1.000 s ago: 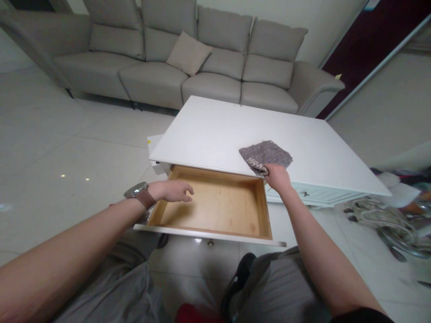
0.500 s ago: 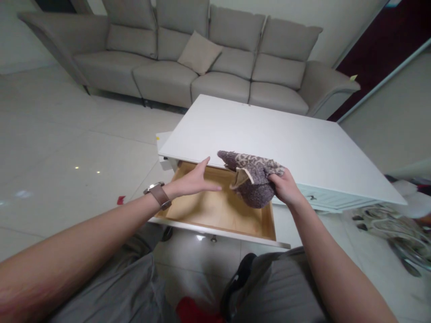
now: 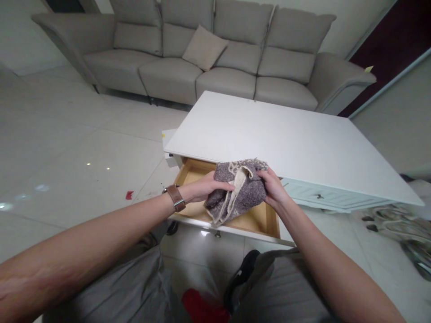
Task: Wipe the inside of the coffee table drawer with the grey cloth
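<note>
A grey, fuzzy cloth (image 3: 235,193) with a cream patterned edge hangs bunched between both my hands, above an open wooden drawer (image 3: 261,220). My left hand (image 3: 204,188), a brown-strapped watch on its wrist, grips the cloth's left side. My right hand (image 3: 272,186) pinches its right side. The drawer is pulled out of a low white table (image 3: 286,139), and the cloth hides much of its inside.
A grey sofa (image 3: 215,58) with a loose cushion stands behind the table. Pale tiled floor (image 3: 84,148) spreads to the left. Tangled cables and clutter (image 3: 397,220) lie on the floor at right. My knees in grey trousers are below the drawer.
My right hand lifted the cloth off the tabletop and brought it over the drawer. My left hand left the drawer's edge and took hold of the cloth's other side.
</note>
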### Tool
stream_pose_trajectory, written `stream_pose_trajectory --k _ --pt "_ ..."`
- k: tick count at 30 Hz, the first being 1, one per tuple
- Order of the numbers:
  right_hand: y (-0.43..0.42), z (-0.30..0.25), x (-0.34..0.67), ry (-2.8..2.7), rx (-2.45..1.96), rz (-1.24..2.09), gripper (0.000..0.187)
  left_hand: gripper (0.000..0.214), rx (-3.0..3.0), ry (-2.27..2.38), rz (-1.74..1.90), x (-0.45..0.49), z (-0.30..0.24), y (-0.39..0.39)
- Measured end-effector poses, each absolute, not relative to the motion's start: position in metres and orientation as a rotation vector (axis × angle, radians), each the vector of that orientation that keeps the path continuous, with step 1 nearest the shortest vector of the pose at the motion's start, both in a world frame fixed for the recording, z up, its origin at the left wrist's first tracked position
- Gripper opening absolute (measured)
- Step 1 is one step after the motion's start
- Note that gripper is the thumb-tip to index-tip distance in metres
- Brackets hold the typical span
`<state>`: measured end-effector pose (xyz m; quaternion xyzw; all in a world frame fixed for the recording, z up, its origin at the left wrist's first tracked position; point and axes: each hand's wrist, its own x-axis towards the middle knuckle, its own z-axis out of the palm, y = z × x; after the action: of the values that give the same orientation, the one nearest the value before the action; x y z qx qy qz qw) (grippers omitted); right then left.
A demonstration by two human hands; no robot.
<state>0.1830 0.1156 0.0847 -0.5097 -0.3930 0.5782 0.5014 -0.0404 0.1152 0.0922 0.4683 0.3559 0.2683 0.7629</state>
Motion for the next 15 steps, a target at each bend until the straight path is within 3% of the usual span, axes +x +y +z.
stream_pose_trajectory --k 5,8,12,15 --pt "0.113 0.075 0.174 -0.813 -1.22 1.469 0.041 0.063 1.185 0.843 0.636 -0.04 0.088 0.113" --pt "0.113 0.065 0.173 -0.829 -1.3 1.39 0.046 0.052 1.178 0.961 0.711 -0.038 0.082 0.111" --pt "0.108 0.061 0.173 -1.067 -1.484 0.929 0.058 0.045 0.986 1.067 0.815 -0.034 0.082 0.11" --pt "0.096 0.067 0.168 -1.479 -1.433 0.671 0.047 0.043 0.808 1.046 0.91 -0.032 0.085 0.112"
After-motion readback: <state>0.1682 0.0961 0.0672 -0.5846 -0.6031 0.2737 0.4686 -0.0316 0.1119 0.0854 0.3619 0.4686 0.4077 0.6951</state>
